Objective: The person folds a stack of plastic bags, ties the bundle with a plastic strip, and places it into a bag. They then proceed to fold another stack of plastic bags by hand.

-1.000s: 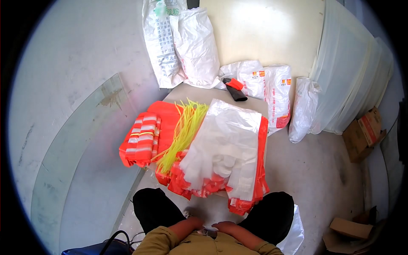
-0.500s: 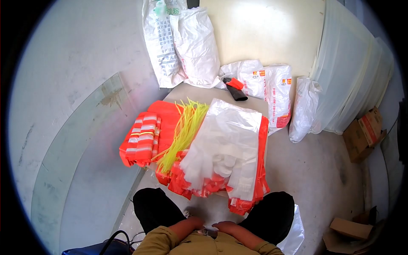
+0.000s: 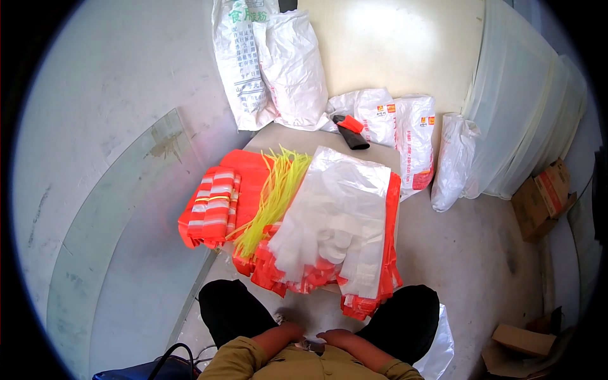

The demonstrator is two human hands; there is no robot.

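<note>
My left hand (image 3: 291,330) and my right hand (image 3: 330,336) rest in my lap, a small gap between them. Their fingers are mostly hidden, and I see nothing held. Beyond my knees, a stack of clear and red plastic bags (image 3: 345,212) lies on a low table (image 3: 278,134). Left of the stack is a loose bunch of yellow plastic ties (image 3: 272,196). It lies partly over red plastic bags (image 3: 244,163). At the far left sits a folded red-and-white bundle (image 3: 214,206) with a yellow tie around it.
White woven sacks (image 3: 291,69) stand behind the table, with more printed sacks (image 3: 415,139) to their right. A black roll with a red piece (image 3: 353,136) lies at the table's back edge. Cardboard boxes (image 3: 538,201) are at right, a blue bag (image 3: 133,368) at lower left.
</note>
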